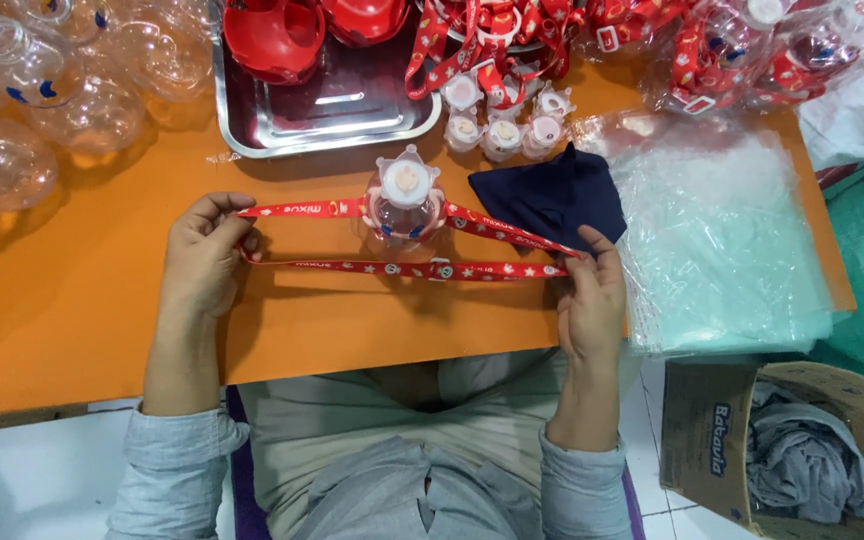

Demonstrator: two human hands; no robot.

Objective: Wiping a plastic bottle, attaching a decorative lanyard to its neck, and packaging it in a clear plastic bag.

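Left hand [202, 262]: fingers curled, pinching strap end; left of bottle, well apart from it.
Right hand [590, 300]: thumb and fingertips closed on other strap end; right of bottle and below it, overlapping cloth's lower edge.
Strap [402, 268]: red, white stars; stretched taut between both hands in a long loop. Upper run meets bottle at both sides, lower run passes just in front of bottle.
Bottle [404, 205]: clear, small, pale crown-shaped cap; upright on table, midway between hands, inside the loop.
Table [72, 320]: orange.
Cloth [552, 195]: dark blue, just right of bottle.
Caps [502, 125]: pale cluster behind bottle, to its right.
Tray [352, 110]: steel, behind bottle, red parts inside.
Plastic bags [722, 240]: clear stack, right of bottle, beyond cloth.
Empty bottles [42, 90]: clear heap, far left of bottle.
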